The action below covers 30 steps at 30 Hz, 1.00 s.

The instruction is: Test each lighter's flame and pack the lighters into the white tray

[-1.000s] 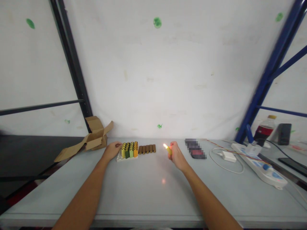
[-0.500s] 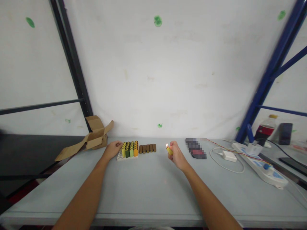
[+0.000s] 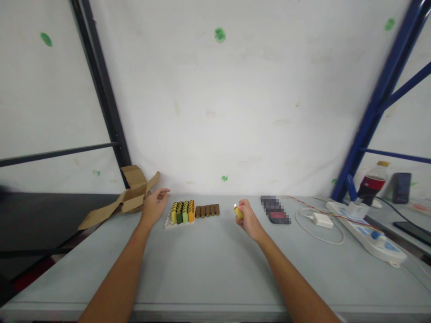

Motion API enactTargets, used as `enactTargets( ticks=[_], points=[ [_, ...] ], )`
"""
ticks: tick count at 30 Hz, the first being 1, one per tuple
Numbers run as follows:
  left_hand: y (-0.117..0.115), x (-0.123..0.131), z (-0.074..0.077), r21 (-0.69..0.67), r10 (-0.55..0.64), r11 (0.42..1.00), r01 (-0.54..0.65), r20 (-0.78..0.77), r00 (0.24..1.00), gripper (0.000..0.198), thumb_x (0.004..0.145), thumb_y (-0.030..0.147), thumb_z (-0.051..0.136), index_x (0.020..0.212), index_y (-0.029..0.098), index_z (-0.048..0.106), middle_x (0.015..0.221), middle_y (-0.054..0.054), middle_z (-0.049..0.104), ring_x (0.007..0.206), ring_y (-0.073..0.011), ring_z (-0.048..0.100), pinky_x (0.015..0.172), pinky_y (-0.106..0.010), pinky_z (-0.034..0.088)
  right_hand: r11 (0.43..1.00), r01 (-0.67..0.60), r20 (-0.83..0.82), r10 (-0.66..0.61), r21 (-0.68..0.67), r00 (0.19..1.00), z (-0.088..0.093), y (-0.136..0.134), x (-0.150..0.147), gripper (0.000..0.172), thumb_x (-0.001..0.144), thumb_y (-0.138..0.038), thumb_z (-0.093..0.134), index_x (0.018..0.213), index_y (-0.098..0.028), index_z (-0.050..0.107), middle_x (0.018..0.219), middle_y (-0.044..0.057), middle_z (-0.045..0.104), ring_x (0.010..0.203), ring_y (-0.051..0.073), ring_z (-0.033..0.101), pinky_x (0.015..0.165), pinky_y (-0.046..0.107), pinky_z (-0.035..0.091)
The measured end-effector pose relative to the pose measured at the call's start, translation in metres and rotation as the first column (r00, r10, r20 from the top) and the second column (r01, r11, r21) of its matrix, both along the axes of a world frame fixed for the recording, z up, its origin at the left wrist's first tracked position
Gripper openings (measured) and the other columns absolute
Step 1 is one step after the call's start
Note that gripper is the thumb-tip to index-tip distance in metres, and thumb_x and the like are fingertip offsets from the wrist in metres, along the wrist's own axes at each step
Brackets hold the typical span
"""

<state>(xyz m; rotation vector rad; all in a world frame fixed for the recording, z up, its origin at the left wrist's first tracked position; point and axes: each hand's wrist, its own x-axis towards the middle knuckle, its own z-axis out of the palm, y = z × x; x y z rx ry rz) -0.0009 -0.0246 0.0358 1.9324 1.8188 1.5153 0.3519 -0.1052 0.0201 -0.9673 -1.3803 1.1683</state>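
Note:
My right hand (image 3: 249,220) is closed around a yellow lighter (image 3: 239,212), and a small flame (image 3: 235,205) burns at its top. To the left, my left hand (image 3: 156,204) is raised beside the cardboard box with its fingers stretched out and nothing visible in them. Just right of that hand sits a white tray (image 3: 170,225) bearing rows of lighters (image 3: 182,212) in yellow, dark green, light green and orange. Several brown lighters (image 3: 207,211) lie side by side in a row next to the tray.
An opened cardboard box (image 3: 133,193) stands at the back left against the wall. On the right are a pixelated dark item (image 3: 275,209), a white charger (image 3: 322,220) with its cable and a long power strip (image 3: 370,235). Farther right stands a bottle (image 3: 372,181).
My left hand has left the tray's edge, moving up and left toward the box. The right hand stays nearly in place, with the lighter still lit.

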Motion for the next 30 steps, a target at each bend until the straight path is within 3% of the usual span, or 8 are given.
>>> enactTargets(
  ticks=[6, 11, 13, 16, 20, 24, 27, 30],
  points=[
    [-0.012, 0.014, 0.009, 0.050, -0.013, 0.999, 0.014, -0.018, 1.000, 0.038, 0.082, 0.042, 0.048, 0.102, 0.016, 0.067, 0.085, -0.007, 0.071, 0.076, -0.0212, 0.065, 0.068, -0.031, 0.050, 0.981, -0.156, 0.124, 0.170, -0.116, 0.978, 0.004, -0.011, -0.005, 0.051, 0.087, -0.077, 0.022, 0.098, -0.027, 0.021, 0.064, -0.009, 0.041, 0.046, 0.008, 0.026, 0.046, 0.020, 0.019],
    [-0.037, 0.058, 0.019, 0.080, -0.221, 0.972, 0.222, -0.024, 0.975, 0.034, 0.086, 0.042, 0.050, 0.097, 0.016, 0.069, 0.084, -0.006, 0.071, 0.075, -0.0201, 0.063, 0.071, -0.031, 0.048, 0.968, -0.241, 0.140, 0.229, 0.073, 0.963, -0.010, -0.006, -0.011, 0.066, 0.079, -0.080, 0.045, 0.108, -0.026, 0.021, 0.070, -0.008, 0.041, 0.054, 0.009, 0.031, 0.052, 0.021, 0.027],
    [-0.052, 0.086, 0.022, 0.020, -0.425, 0.904, 0.427, -0.063, 0.903, 0.031, 0.087, 0.043, 0.054, 0.097, 0.018, 0.070, 0.085, -0.005, 0.071, 0.077, -0.0195, 0.063, 0.073, -0.031, 0.049, 0.956, -0.276, 0.136, 0.262, 0.099, 0.955, -0.014, -0.004, -0.013, 0.070, 0.074, -0.074, 0.060, 0.108, -0.027, 0.021, 0.072, -0.009, 0.040, 0.056, 0.008, 0.030, 0.053, 0.021, 0.027],
    [-0.072, 0.126, 0.018, -0.074, -0.700, 0.714, 0.696, -0.080, 0.710, 0.040, 0.081, 0.040, 0.068, 0.116, 0.021, 0.066, 0.090, -0.005, 0.071, 0.077, -0.0181, 0.063, 0.071, -0.029, 0.050, 0.940, -0.324, 0.098, 0.315, 0.108, 0.944, -0.016, -0.006, -0.017, 0.072, 0.069, -0.062, 0.074, 0.107, -0.029, 0.022, 0.076, -0.008, 0.040, 0.061, 0.009, 0.033, 0.056, 0.020, 0.029],
    [-0.081, 0.154, 0.006, -0.079, -0.799, 0.601, 0.796, -0.070, 0.597, 0.035, 0.082, 0.038, 0.069, 0.113, 0.021, 0.069, 0.095, -0.008, 0.071, 0.078, -0.0176, 0.063, 0.073, -0.029, 0.050, 0.908, -0.383, 0.045, 0.381, 0.172, 0.924, -0.013, -0.014, -0.022, 0.057, 0.081, -0.061, 0.062, 0.106, -0.029, 0.022, 0.086, -0.003, 0.045, 0.069, 0.011, 0.042, 0.062, 0.023, 0.035],
    [-0.072, 0.146, 0.006, -0.119, -0.764, 0.642, 0.758, -0.017, 0.645, 0.026, 0.085, 0.041, 0.064, 0.096, 0.019, 0.073, 0.085, -0.007, 0.072, 0.074, -0.0176, 0.063, 0.070, -0.029, 0.050, 0.928, -0.363, 0.058, 0.360, 0.082, 0.931, -0.010, -0.016, -0.025, 0.042, 0.089, -0.050, 0.049, 0.112, -0.027, 0.023, 0.087, 0.000, 0.053, 0.074, 0.015, 0.051, 0.064, 0.027, 0.038],
    [-0.060, 0.114, 0.020, -0.085, -0.608, 0.788, 0.609, 0.046, 0.793, 0.034, 0.081, 0.045, 0.066, 0.099, 0.017, 0.072, 0.086, -0.007, 0.072, 0.075, -0.0190, 0.064, 0.070, -0.030, 0.051, 0.971, -0.185, -0.004, 0.187, 0.151, 0.982, -0.009, -0.009, -0.022, 0.048, 0.073, -0.023, 0.055, 0.112, -0.028, 0.027, 0.099, 0.002, 0.059, 0.088, 0.017, 0.056, 0.070, 0.028, 0.041],
    [-0.050, 0.067, 0.036, 0.006, -0.386, 0.922, 0.387, 0.076, 0.919, 0.041, 0.077, 0.049, 0.067, 0.099, 0.015, 0.071, 0.089, -0.007, 0.072, 0.079, -0.0209, 0.065, 0.076, -0.032, 0.052, 0.979, 0.038, -0.044, -0.030, 0.201, 0.999, -0.009, 0.000, -0.014, 0.055, 0.054, -0.012, 0.045, 0.106, -0.027, 0.033, 0.069, -0.007, 0.055, 0.063, 0.015, 0.051, 0.058, 0.024, 0.035]
  ],
)
